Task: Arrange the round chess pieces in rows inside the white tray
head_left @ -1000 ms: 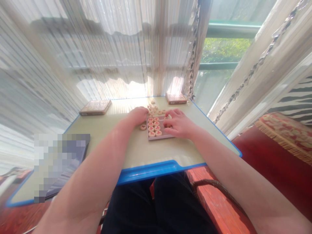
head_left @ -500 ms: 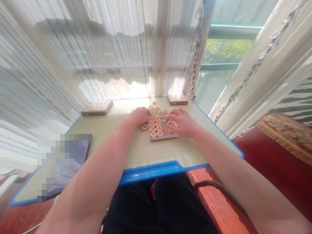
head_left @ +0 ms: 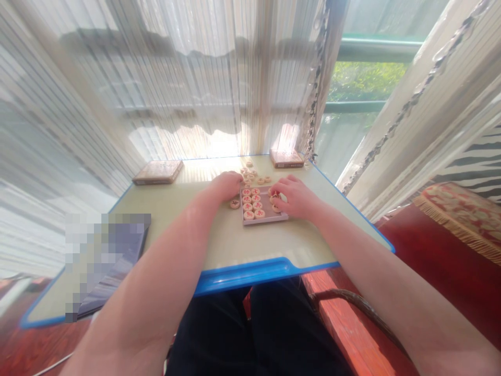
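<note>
Tabletop (head_left: 176, 209): pale, blue-rimmed, sunlit through a curtained window. At its far edge we logged a left flat box (head_left: 157, 172) and a right flat box (head_left: 286, 157). Left hand (head_left: 227, 187): knuckles up, resting at the far left corner of the tray. Its grip was curled under, and we could not tell whether it enclosed anything. Right hand (head_left: 299, 201): laid over the tray's right side, its grip pressed together at the fingertips, pinching a red-marked disc (head_left: 275, 194) in the right-hand column. Tray (head_left: 266, 220): shallow, pale-walled, near the middle of the tabletop between the two hands, with two neat columns of seated discs (head_left: 252, 202) on its left side. Loose discs (head_left: 250, 172): scattered just behind the tray. Stray disc (head_left: 234, 204): just outside the tray's left wall. Risks, as we judged them: the pinched disc, round and smooth, could slip and land tilted on a neighbour. The right palm could nudge the light tray and skew the seated columns. The left knuckles, so near the loose discs, could sweep them rolling toward the tabletop's edge.
</note>
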`<act>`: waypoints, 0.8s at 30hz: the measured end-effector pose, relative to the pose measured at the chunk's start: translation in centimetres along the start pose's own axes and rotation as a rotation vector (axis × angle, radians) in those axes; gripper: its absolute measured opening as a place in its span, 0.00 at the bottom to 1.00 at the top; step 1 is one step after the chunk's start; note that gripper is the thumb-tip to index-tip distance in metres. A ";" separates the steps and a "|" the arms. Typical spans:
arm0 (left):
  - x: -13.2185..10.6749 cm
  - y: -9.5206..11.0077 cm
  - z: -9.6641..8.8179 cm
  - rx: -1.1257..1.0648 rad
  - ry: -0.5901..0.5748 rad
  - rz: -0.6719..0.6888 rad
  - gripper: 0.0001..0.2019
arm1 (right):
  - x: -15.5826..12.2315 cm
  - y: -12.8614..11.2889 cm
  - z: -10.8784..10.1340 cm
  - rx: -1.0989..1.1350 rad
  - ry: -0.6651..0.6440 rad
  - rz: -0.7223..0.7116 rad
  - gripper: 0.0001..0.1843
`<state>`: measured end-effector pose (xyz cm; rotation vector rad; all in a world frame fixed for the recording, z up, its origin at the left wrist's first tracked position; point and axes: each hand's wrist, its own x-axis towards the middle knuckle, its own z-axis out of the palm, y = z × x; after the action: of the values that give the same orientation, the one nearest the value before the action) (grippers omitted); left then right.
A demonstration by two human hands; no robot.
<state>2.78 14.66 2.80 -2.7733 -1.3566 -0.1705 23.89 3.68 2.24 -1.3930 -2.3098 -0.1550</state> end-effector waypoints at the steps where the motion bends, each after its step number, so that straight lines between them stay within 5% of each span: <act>1: 0.0 0.0 0.0 0.000 0.000 -0.002 0.18 | 0.0 0.0 0.0 0.007 0.002 0.003 0.08; 14: 0.1 -0.3 0.3 -0.033 0.006 -0.032 0.20 | -0.1 -0.1 -0.5 0.097 -0.011 0.027 0.12; 19: 0.0 -0.4 0.1 -0.175 0.142 -0.081 0.23 | -0.3 -0.2 -1.1 0.154 -0.068 0.005 0.17; 24: -0.2 1.8 -1.2 -0.375 0.241 -0.003 0.21 | -0.4 0.1 -0.9 0.152 -0.134 0.029 0.17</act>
<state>3.99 13.23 3.99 -2.9084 -1.3877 -0.8085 24.42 3.08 2.88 -1.3965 -2.3520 0.1245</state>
